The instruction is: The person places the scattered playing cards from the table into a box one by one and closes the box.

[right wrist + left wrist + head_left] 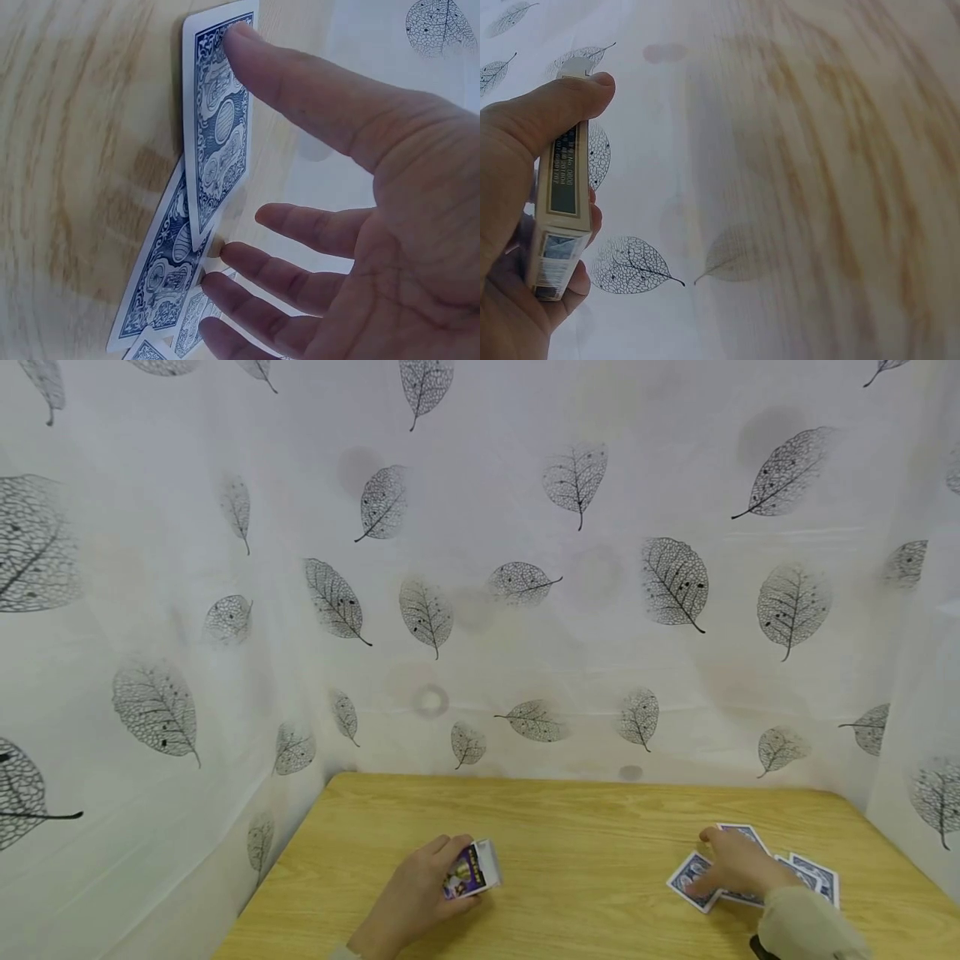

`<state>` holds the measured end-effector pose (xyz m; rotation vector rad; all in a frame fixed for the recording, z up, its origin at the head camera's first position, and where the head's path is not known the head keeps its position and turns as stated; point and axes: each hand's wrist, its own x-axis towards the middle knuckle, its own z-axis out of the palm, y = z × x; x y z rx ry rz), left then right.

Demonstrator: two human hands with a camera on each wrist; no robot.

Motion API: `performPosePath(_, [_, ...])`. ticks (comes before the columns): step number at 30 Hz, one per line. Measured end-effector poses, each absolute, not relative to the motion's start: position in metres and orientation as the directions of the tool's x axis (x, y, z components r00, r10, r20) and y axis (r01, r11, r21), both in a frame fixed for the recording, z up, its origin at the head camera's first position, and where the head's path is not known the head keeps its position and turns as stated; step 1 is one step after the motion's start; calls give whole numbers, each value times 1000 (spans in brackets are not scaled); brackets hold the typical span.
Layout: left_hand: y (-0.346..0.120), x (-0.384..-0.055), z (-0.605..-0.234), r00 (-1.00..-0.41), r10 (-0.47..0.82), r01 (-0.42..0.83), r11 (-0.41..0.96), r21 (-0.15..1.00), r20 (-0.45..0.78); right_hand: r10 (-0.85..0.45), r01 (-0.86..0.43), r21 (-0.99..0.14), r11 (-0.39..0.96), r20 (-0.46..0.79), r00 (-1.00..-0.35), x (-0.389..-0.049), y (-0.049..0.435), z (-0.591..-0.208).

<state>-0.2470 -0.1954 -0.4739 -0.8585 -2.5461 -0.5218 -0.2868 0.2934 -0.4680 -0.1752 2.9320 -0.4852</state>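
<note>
My left hand grips a playing card box by its edges, just above the left part of the table. The box has a purple and dark picture front and a white end facing right. In the left wrist view the thumb lies along the upper end of the box, with fingers behind it. On the right, my right hand is spread over several blue-backed playing cards. Its thumb touches the leftmost card, while the other fingers reach loosely toward the overlapping cards.
The wooden table extends between the two hands. Behind it and at the left hangs a pale curtain printed with dark leaves. A beige sleeve covers the right forearm.
</note>
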Motion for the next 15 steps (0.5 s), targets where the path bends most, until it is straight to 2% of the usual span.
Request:
performPosePath(7, [-196, -245, -472, -738, 493, 637, 735, 233, 461, -133, -86, -317, 945, -129, -983, -306, 314, -494])
performPosePath(15, [-195, -245, -471, -738, 490, 632, 742, 221, 464, -105, -52, -335, 941, -142, -984, -289, 295, -468])
